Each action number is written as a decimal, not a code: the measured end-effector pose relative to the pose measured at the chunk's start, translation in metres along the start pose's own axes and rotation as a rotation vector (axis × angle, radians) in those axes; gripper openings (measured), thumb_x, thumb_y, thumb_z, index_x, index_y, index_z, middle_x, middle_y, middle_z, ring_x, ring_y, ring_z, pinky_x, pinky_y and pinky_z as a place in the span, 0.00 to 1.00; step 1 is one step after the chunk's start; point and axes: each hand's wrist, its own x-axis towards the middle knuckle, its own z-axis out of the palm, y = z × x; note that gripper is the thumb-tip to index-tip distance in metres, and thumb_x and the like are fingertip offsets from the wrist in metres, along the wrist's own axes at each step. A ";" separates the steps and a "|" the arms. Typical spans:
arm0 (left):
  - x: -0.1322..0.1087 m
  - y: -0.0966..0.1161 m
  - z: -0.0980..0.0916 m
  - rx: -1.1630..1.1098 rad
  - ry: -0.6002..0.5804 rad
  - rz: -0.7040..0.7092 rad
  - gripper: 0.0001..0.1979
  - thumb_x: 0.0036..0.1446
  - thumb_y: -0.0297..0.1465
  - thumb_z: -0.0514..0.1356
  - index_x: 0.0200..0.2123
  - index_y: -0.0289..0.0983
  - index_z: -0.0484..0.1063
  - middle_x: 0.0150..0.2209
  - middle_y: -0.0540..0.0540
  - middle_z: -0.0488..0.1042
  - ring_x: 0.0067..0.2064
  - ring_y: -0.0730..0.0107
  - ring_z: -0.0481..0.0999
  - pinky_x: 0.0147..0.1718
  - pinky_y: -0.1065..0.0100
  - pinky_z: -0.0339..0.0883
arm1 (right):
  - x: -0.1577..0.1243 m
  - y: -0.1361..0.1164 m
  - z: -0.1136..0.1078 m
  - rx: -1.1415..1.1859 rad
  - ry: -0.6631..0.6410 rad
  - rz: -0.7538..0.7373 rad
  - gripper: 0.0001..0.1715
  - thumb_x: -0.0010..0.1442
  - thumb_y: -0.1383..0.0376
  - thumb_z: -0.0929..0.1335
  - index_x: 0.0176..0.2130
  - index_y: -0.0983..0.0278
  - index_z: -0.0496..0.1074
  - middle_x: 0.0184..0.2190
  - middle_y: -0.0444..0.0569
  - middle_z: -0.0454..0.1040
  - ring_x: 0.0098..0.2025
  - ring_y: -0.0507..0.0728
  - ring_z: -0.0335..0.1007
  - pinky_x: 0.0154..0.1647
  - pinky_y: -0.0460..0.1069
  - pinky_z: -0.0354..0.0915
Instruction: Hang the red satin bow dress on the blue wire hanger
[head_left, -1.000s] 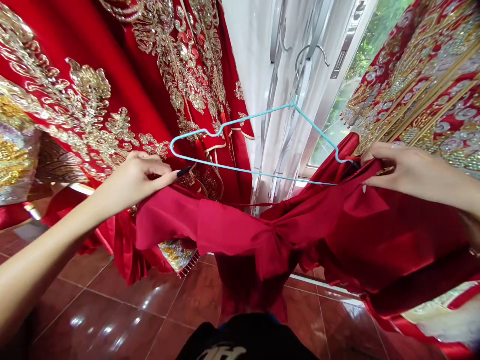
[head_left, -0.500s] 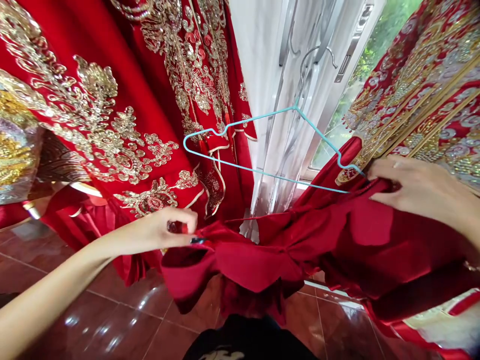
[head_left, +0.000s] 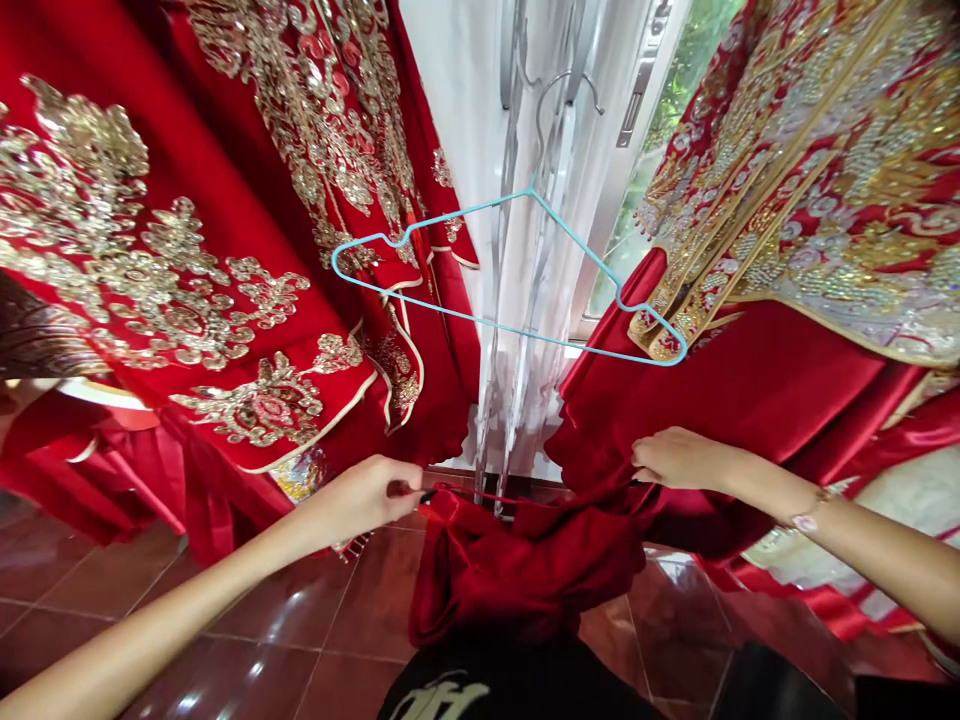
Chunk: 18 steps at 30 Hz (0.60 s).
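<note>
red satin garment (head_left: pixel 525 570) | plain, glossy, bunched | top edge pulled taut sideways, bulk hanging down

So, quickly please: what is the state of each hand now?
left hand: closed, pinching an edge of the red garment.
right hand: closed, gripping the red garment.

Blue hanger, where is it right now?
The blue hanger hangs centrally in the head view, before the white curtain, above the left hand and right hand holding a red garment.

Red garment (head_left: pixel 517 565): glossy satin cloth. Hanger (head_left: pixel 510 270): smooth blue-coated wire. Floor tiles (head_left: pixel 247 640): glossy.
</note>
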 end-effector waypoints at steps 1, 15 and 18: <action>-0.001 0.003 -0.002 -0.018 0.016 -0.004 0.13 0.56 0.37 0.53 0.22 0.37 0.62 0.22 0.54 0.61 0.26 0.74 0.60 0.28 0.73 0.54 | 0.002 0.001 0.004 -0.031 -0.046 -0.007 0.10 0.59 0.71 0.67 0.27 0.64 0.74 0.30 0.49 0.78 0.34 0.56 0.78 0.31 0.46 0.57; -0.046 0.035 -0.014 0.072 0.035 0.161 0.04 0.56 0.31 0.54 0.29 0.39 0.65 0.28 0.53 0.69 0.30 0.73 0.68 0.32 0.75 0.61 | 0.015 -0.015 0.034 -0.080 0.499 0.026 0.15 0.63 0.71 0.62 0.40 0.62 0.77 0.43 0.52 0.80 0.33 0.52 0.76 0.30 0.46 0.58; -0.053 0.022 -0.007 0.172 0.034 0.229 0.07 0.54 0.24 0.51 0.32 0.39 0.67 0.34 0.51 0.74 0.35 0.72 0.74 0.37 0.75 0.64 | 0.017 -0.018 0.053 0.066 0.769 0.137 0.19 0.69 0.62 0.60 0.33 0.63 0.76 0.34 0.51 0.80 0.31 0.52 0.75 0.33 0.46 0.63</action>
